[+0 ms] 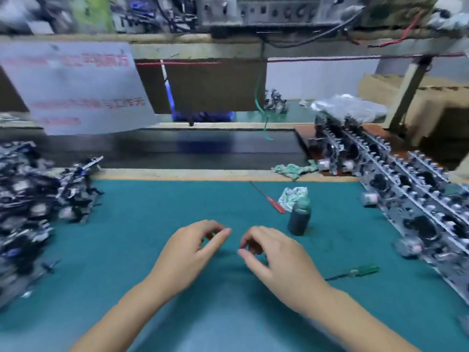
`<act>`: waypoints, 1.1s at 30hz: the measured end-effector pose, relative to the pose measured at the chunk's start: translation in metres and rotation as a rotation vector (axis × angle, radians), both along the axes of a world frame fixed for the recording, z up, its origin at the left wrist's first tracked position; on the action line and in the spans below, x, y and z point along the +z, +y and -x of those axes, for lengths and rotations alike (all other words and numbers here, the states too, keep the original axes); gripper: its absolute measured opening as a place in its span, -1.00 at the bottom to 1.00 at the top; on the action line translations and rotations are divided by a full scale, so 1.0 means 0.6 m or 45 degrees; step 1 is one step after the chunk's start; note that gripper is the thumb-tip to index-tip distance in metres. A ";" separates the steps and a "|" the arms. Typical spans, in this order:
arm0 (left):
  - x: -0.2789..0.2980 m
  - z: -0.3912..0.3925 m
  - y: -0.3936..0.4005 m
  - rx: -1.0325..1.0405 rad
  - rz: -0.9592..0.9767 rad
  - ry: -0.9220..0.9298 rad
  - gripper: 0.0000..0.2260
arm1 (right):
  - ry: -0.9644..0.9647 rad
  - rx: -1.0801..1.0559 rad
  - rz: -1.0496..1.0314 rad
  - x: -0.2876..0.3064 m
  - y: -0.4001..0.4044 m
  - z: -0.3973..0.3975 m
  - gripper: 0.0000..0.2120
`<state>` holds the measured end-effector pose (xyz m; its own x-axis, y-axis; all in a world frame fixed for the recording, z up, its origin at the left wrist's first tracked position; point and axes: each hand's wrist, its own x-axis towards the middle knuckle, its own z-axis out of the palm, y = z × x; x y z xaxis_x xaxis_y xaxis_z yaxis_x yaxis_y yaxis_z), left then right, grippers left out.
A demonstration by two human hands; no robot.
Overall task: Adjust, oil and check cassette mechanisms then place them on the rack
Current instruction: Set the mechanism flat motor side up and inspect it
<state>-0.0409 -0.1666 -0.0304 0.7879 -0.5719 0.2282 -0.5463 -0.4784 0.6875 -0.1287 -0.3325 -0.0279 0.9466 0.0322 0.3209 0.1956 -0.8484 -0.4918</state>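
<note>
My left hand [189, 252] and my right hand [274, 259] hover side by side over the green mat [152, 224], fingers loosely curled, holding nothing that I can see. A heap of loose cassette mechanisms [33, 207] lies at the left. The rack [411, 199] at the right carries rows of finished mechanisms. A dark oil bottle [299, 217] stands upright just right of my right hand. A red-handled screwdriver [269, 199] lies behind it and a green-handled screwdriver [360, 271] lies to the right.
A crumpled rag [291, 195] sits behind the bottle, another rag [294, 170] at the mat's far edge. A dark conveyor belt [190, 148] runs behind the mat. A paper sign [73, 87] hangs at the left. Cardboard boxes [431, 105] stand at the far right.
</note>
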 end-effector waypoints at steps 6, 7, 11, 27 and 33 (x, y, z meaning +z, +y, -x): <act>0.008 -0.025 0.173 0.376 -0.123 -0.058 -0.94 | 0.107 0.343 0.020 -0.025 0.164 -0.105 -0.84; 0.015 -0.027 0.199 0.433 -0.144 -0.130 -0.93 | 0.108 0.379 0.012 -0.025 0.190 -0.118 -0.84; 0.053 -0.030 0.297 0.621 -0.341 -0.445 -0.80 | 0.088 0.522 -0.042 -0.016 0.291 -0.159 -0.81; 0.073 -0.018 0.407 0.730 -0.689 -0.365 -0.79 | -0.370 0.861 0.615 0.056 0.389 -0.259 -0.80; 0.070 -0.008 0.246 0.315 -0.462 -0.585 -0.79 | -0.166 0.634 0.342 0.057 0.196 -0.174 -0.82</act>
<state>-0.0358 -0.0188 0.0118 0.7745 -0.4900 0.4002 -0.5905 -0.7869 0.1794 -0.0241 -0.2150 0.0060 0.7494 0.5602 0.3529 0.6480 -0.7301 -0.2170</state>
